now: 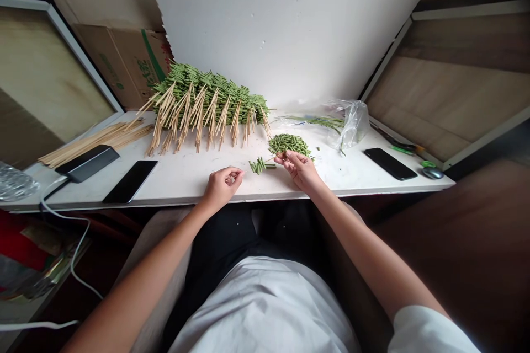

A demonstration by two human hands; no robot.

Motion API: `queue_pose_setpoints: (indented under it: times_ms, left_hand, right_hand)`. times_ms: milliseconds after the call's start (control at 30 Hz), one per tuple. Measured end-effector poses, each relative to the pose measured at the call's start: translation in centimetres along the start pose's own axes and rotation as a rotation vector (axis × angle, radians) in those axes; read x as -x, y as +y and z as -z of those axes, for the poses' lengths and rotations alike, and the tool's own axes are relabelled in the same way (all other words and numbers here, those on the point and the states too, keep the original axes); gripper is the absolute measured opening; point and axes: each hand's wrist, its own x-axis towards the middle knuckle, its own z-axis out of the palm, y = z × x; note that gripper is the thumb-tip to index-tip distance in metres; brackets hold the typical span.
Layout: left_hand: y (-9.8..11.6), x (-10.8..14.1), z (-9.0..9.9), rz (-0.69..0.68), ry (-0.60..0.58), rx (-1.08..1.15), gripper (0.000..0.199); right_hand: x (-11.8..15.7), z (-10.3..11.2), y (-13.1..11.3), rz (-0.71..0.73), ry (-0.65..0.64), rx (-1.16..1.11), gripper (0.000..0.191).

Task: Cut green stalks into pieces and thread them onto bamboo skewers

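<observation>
My right hand (301, 170) pinches a thin wooden skewer (271, 159) that points left. Several short cut pieces of green bean (258, 165) sit by its far end; whether all are threaded on it I cannot tell. Just behind that hand lies a heap of cut green bean pieces (290, 144) on the white table. My left hand (222, 186) is at the table's front edge, left of the skewer and apart from it. Its thumb and fingertips are pressed together; anything between them is too small to make out.
Filled bean skewers (215, 91) are stacked at the back, sticks toward me. Bare skewers (95, 140) lie left. A black stand (89, 162), two phones (130, 181) (390, 163), a mouse (433, 172) and a plastic bag (355, 121) with long beans occupy the table (186, 171).
</observation>
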Motion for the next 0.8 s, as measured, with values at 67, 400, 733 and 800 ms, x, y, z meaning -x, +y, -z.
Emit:
queue_pose_setpoints:
  times_ms: [67,400,733,800]
  left_hand:
    - [0.03,-0.01,0.02,-0.001,-0.003,-0.004,0.018]
    - [-0.09,-0.03,0.02,0.010,-0.020,-0.002,0.019]
    - [0.36,-0.19,0.28,-0.013,-0.038,-0.030,0.018]
    - [0.38,-0.19,0.29,-0.017,-0.037,-0.035,0.018]
  right_hand:
    - [0.13,-0.14,-0.16,-0.005,-0.004,-0.002,0.042]
    - [0.03,0.13,-0.26,0.029,0.015,0.048,0.039]
    - [0.21,0.09,-0.63,0.038,-0.011,0.051,0.036]
    - [0.40,-0.14,-0.79,0.037,-0.005,0.056,0.036]
